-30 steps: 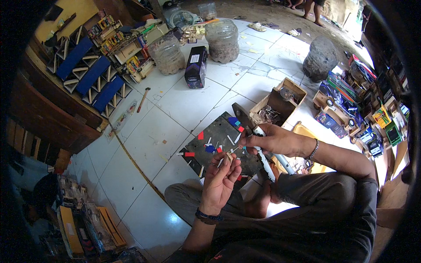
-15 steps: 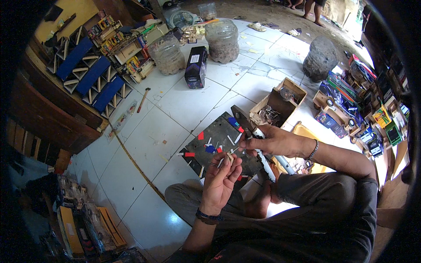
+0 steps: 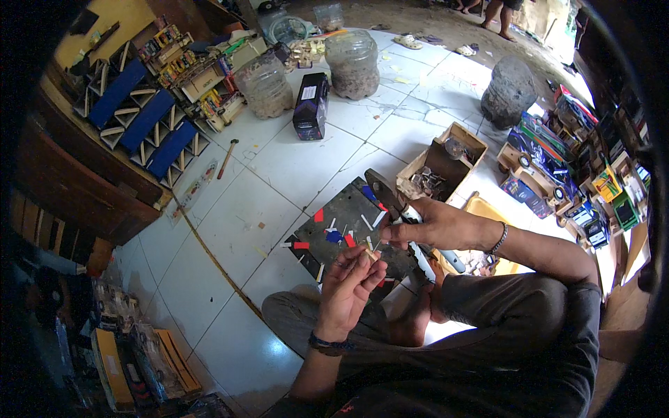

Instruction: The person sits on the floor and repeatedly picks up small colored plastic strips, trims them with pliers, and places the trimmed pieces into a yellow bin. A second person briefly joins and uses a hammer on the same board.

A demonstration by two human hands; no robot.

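My left hand [image 3: 346,280] is closed, its fingertips pinching a small pale piece [image 3: 371,256] that looks like wood. Close by on the right, my right hand [image 3: 435,224] wraps round large snips [image 3: 420,263] with dark jaws and white-and-black handles. The jaws stick out beyond that hand, pointing away from me. Its thumb and finger also meet at a thin pin-like sliver [image 3: 378,244] touching or nearly touching the pale piece. Beneath both hands lies a dark square board [image 3: 339,209] scattered with red, blue and white scraps, including a blue scrap [image 3: 334,237].
A wooden box [image 3: 411,172] of small pieces stands beyond the board, with a yellow tray [image 3: 481,203] nearer. A hammer [image 3: 227,159] and a black carton [image 3: 311,108] rest on the tiles. Toy trucks [image 3: 536,167] pile up at right; blue-topped wooden pieces [image 3: 150,120] stand at left.
My left hand has turned slightly, and the pale piece has shifted a little right and nearer to me. The snips' handles have moved slightly in my right hand.
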